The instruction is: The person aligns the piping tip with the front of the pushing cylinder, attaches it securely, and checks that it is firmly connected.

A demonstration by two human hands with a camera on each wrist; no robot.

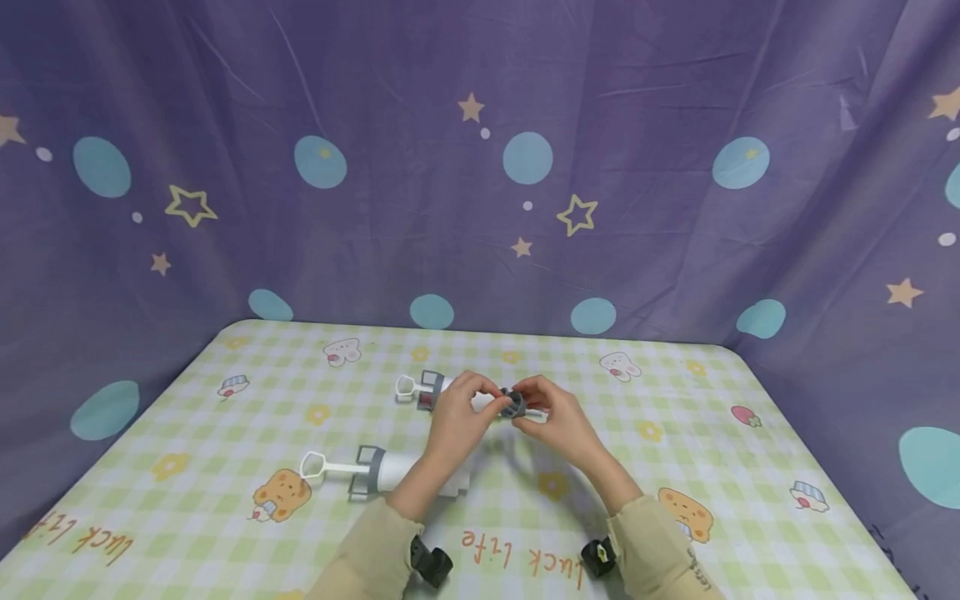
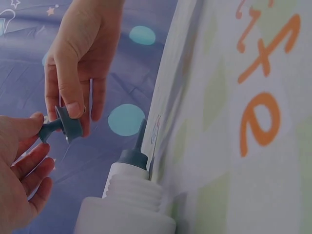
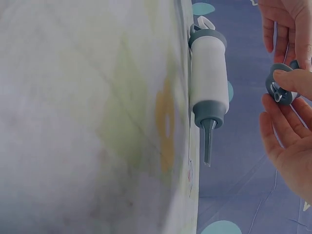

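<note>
My left hand (image 1: 460, 423) and right hand (image 1: 561, 423) meet above the table, both pinching a small blue-grey nozzle cap (image 1: 513, 405). In the left wrist view, left fingertips hold the cap's narrow flared end, while right thumb and fingers grip its wide collar (image 2: 72, 126). Beneath my left forearm lies a white icing syringe (image 1: 401, 472), plunger handle to the left; its threaded front end (image 2: 134, 192) is bare. A second white syringe (image 3: 209, 68) lies farther back, partly hidden by my hands in the head view. It carries a grey front collar and pointed nozzle (image 3: 208, 144).
A checked cloth with cartoon prints covers the table (image 1: 247, 433). Behind it hangs a purple curtain (image 1: 420, 233) with stars and blue spots. Each wrist wears a small black camera (image 1: 431, 562) beside a beige sleeve (image 1: 375, 542).
</note>
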